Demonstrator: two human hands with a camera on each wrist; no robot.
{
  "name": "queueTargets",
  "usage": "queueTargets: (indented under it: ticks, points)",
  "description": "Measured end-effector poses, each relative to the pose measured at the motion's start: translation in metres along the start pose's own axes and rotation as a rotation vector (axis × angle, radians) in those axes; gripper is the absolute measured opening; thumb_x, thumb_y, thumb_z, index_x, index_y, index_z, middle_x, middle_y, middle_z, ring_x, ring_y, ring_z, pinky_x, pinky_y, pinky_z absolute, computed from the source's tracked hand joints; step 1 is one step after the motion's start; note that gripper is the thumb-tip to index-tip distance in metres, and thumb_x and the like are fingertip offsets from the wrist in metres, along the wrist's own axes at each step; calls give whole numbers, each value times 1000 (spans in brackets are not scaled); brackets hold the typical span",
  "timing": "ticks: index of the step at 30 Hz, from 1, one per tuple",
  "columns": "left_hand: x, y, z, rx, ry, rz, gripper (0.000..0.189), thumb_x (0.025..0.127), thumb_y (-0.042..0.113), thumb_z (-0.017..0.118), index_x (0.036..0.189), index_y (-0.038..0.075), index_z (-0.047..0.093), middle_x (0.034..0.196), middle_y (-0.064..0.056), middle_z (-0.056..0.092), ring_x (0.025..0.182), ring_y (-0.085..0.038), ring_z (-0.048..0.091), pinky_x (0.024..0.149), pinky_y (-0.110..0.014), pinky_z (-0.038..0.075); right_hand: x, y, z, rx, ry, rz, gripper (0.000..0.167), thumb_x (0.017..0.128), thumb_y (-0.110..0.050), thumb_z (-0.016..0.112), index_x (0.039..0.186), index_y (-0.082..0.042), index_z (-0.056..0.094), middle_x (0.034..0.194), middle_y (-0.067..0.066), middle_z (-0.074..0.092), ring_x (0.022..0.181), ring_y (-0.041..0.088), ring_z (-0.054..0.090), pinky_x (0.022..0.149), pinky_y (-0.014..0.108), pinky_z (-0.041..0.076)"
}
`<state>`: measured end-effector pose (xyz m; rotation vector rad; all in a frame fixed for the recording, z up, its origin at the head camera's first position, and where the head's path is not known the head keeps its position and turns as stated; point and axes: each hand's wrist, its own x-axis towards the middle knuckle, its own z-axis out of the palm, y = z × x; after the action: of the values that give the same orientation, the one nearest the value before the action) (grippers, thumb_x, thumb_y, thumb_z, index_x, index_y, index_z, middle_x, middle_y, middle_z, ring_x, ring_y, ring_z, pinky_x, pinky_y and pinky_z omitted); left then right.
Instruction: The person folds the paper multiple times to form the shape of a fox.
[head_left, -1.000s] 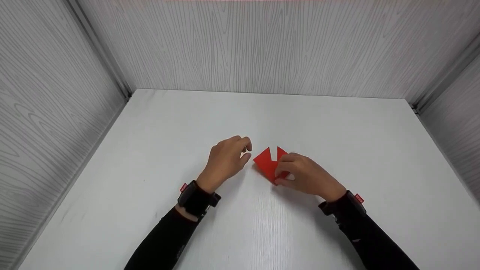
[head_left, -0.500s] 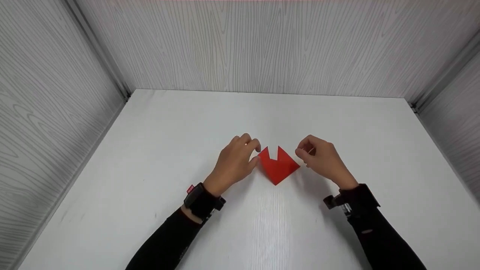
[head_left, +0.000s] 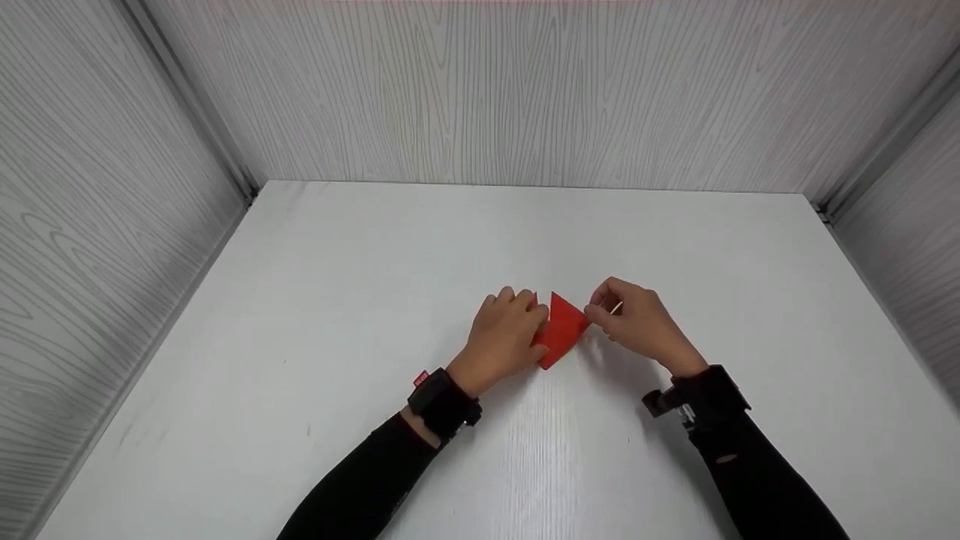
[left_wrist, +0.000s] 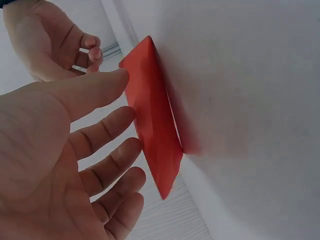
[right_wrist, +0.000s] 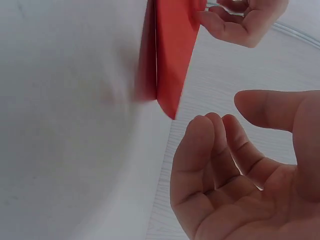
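Observation:
A folded red paper (head_left: 564, 330) with two points at its far side lies on the white table. Over its left part rests my left hand (head_left: 504, 337), hiding that part in the head view. Thumb and fingertips of this hand touch the paper's upper face in the left wrist view, the fingers only slightly bent. Beside the paper's right corner is my right hand (head_left: 636, 321), fingers loosely bent. In the right wrist view a gap shows between the right hand (right_wrist: 240, 175) and the paper (right_wrist: 175, 55), with nothing held.
The white tabletop (head_left: 375, 247) is bounded by a grey wood-grain panel (head_left: 480, 90) at the back and others at both sides. Both wrists wear black straps with small cameras, below black sleeves.
The right hand has let go of the paper and drawn back to its right side. My left hand has moved right, from beside the paper onto its left part.

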<state>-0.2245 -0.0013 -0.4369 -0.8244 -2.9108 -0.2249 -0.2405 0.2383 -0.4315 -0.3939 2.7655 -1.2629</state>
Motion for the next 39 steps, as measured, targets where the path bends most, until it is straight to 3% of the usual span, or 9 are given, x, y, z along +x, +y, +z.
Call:
queueTargets:
  ticks: [5,14,23,27,33,39]
  points:
    - [-2,-4,3,-30,-38,-14,25,93,31,83,102,15,65,104,-6,62,96,-22,56,78,-33,43,0,-1,2,0,-8,-16,11,101,-19,69,106,-9,67,92,7,69,71,19,67,67,34,54]
    - [0,0,2,-191,-127,-79,27,93,28,82,107,11,67,104,-8,61,98,-23,54,83,-34,48,-4,0,6,-56,-21,-40,7,100,-16,70,103,-10,68,88,4,70,72,19,66,68,33,54]
    - [1,-5,-1,-214,-169,-94,23,94,25,80,104,9,66,99,-7,57,95,-23,50,79,-32,44,-3,-15,27,-110,-152,-144,9,95,-11,76,92,-13,68,78,-2,64,75,18,56,70,34,48]
    - [0,-5,-2,-230,-170,-83,24,93,25,81,105,8,67,96,-6,54,93,-22,48,77,-30,42,0,-20,35,-160,-195,-201,14,91,-9,81,88,-13,68,75,-5,61,78,16,54,73,35,46]
    - [0,-4,-1,-255,-153,-47,29,93,29,83,104,7,68,95,-6,54,91,-21,46,76,-31,40,-2,-18,41,-207,-182,-313,17,87,-6,82,82,-7,65,70,-6,56,77,16,53,72,31,45]
    - [2,-4,0,-238,-143,-48,24,93,25,81,104,8,68,97,-8,57,91,-23,48,78,-32,42,-4,-20,44,-220,-197,-288,16,88,-7,79,82,-7,65,70,-6,55,81,16,51,72,31,43]
